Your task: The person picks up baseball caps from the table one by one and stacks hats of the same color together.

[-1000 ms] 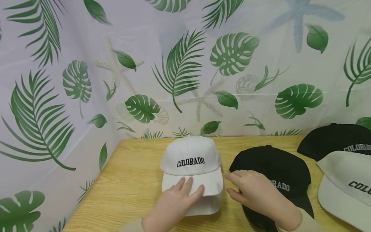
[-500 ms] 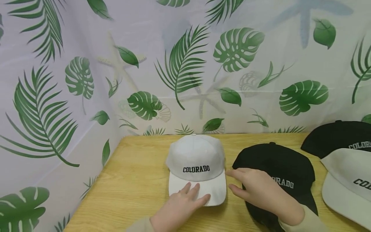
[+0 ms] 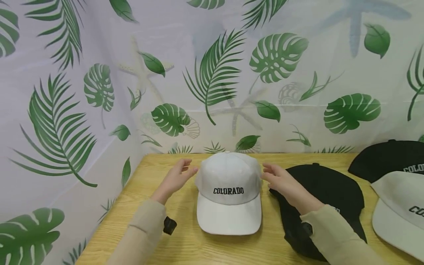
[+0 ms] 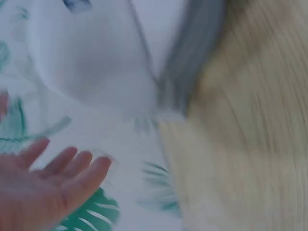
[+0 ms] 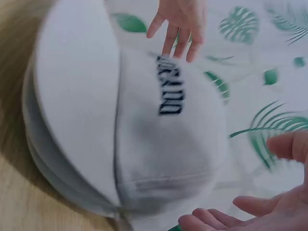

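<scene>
A white baseball cap (image 3: 228, 180) lettered COLORADO stands on the wooden table, brim toward me. Below its brim, the right wrist view shows further brims (image 5: 53, 166) stacked. Left of the crown is my left hand (image 3: 175, 179), fingers loosely bent and holding nothing. The left wrist view has that hand (image 4: 53, 187) apart from the blurred cap (image 4: 96, 53). On the crown's other side, my right hand (image 3: 283, 182) has its fingertips close to the cap; contact cannot be told. Its fingers (image 5: 257, 204) look relaxed in the right wrist view.
A black cap (image 3: 326, 187) lies partly under my right forearm. Farther right are another black cap (image 3: 387, 158) and a white cap (image 3: 400, 217), cut off by the frame. A leaf-print cloth (image 3: 212, 84) hangs behind the table (image 3: 139, 206).
Both hands have moved forward, the left off the brim to the crown's left side, the right up along its right side. The upper white cap has settled lower over the brim beneath.
</scene>
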`<state>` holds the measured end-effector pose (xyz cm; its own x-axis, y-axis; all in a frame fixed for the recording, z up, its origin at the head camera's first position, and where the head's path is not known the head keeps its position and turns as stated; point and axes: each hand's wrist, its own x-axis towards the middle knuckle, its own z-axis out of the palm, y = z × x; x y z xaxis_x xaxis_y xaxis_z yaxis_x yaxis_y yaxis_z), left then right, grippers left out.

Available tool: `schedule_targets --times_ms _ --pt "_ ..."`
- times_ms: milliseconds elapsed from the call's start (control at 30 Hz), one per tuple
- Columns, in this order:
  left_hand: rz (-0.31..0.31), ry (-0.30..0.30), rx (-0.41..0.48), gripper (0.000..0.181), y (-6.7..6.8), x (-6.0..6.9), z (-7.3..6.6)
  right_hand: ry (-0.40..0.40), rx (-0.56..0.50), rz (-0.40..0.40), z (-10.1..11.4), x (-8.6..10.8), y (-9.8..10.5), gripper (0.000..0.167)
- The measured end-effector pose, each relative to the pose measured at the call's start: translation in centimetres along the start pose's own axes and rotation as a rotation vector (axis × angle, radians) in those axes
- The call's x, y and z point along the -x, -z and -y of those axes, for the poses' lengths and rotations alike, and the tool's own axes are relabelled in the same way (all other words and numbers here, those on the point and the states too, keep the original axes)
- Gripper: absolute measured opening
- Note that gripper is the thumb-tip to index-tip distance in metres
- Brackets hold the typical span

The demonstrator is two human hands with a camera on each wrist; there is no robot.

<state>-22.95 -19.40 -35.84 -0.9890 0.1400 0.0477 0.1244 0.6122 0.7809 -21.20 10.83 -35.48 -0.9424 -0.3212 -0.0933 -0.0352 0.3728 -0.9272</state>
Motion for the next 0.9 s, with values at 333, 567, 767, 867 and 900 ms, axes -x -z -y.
schedule_targets --times_ms 333,567,767,867,900 --pt "0.275 0.050 0.134 0.045 -1.0 -5.0 3.5 -0.059 0.149 -0.016 -1.3 -5.6 -0.2 0.057" --pt "0.251 0.070 0.200 0.034 -1.5 -5.8 4.5 -0.022 -0.013 0.035 -2.1 -7.2 0.4 0.052" --pt "0.216 0.052 0.243 0.026 -1.8 -6.4 4.7 -0.032 -0.048 0.032 -3.0 -8.5 0.6 0.052" --pt "0.221 0.024 0.268 0.024 -1.8 -6.6 4.7 0.019 0.033 0.033 -3.4 -8.7 0.6 0.047" --pt "0.224 0.019 0.274 0.024 -1.8 -6.6 4.8 0.033 0.057 0.035 -3.5 -8.7 0.6 0.046"
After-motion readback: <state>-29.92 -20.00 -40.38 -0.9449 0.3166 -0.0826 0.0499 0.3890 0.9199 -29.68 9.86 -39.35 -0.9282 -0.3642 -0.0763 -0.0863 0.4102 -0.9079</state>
